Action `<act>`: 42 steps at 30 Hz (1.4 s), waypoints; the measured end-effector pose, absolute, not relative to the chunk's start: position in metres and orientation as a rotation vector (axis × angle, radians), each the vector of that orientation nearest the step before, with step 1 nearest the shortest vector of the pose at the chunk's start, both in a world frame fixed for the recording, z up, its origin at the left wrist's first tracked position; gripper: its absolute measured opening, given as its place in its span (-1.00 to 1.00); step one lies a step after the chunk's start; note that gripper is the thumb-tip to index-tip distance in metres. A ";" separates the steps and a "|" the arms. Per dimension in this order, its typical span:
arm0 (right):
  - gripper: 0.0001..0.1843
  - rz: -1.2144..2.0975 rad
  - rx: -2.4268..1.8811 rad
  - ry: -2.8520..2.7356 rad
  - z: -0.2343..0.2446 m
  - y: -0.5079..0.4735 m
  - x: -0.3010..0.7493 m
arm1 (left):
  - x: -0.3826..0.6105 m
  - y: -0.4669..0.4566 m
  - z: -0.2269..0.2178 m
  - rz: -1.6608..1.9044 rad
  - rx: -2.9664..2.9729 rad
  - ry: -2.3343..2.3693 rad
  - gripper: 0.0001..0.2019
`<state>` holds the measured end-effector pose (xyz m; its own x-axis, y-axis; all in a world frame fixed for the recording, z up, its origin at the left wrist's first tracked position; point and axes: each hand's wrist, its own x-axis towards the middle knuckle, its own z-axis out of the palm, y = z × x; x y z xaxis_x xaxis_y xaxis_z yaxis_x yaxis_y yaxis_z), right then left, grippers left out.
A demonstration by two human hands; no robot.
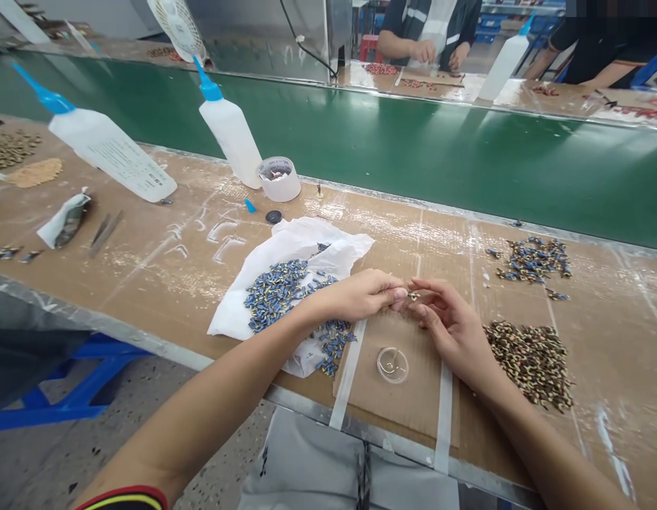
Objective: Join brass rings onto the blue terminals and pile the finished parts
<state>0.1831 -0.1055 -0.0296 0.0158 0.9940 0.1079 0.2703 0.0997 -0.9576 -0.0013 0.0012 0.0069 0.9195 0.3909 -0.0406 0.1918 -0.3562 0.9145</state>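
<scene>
near the worktop's front edge a small clear dish [392, 365] lies on a cardboard sheet [381, 407]. just beyond it the left hand [360, 294] and right hand [450, 326] both pinch one tiny part [413, 295] between their fingertips. a white bag [291, 244] of blue pieces [278, 287] lies left of them, a dark pile [530, 361] to the right. by the back edge stand a bottle [230, 134] and a white cup [279, 180].

This is a factory assembly line. A long green conveyor belt [413, 149] runs across from 9 to 3 o'clock, with benches on both sides. The near bench [163, 248] is covered in taped cardboard. It carries heaps of tiny parts [530, 365] at 4 o'clock, a bag [307, 244] of more at 8 o'clock, and squeeze bottles [230, 138] at 11 o'clock. Other workers [429, 32] sit across the belt at 1 o'clock.
</scene>
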 end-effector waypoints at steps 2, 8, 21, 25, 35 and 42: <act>-0.67 0.889 -1.302 -1.490 -0.030 -0.107 0.183 | -0.002 0.000 0.008 0.176 1.810 0.408 -0.65; -0.77 0.760 -1.214 -1.558 -0.027 -0.107 0.186 | 0.000 -0.003 0.009 0.096 1.646 0.328 -0.59; -0.87 1.063 -1.255 -1.246 -0.025 -0.103 0.187 | -0.005 -0.005 0.020 0.129 1.952 0.433 -0.67; -0.88 1.004 -1.285 -1.311 -0.025 -0.103 0.187 | -0.016 -0.002 0.036 0.193 2.177 0.616 -0.85; -0.84 0.643 -1.469 -1.480 -0.015 -0.097 0.216 | -0.047 0.000 0.052 -0.236 2.240 0.928 -0.87; -0.68 0.082 -1.972 -1.143 -0.025 -0.080 0.316 | -0.043 -0.014 0.047 -0.282 2.311 1.043 -0.88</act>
<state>0.3163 -0.0804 -0.0246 0.5829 0.7432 0.3284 0.6884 -0.2370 -0.6855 -0.0434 -0.0138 0.0467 0.6719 0.6164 -0.4107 0.7393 -0.5246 0.4221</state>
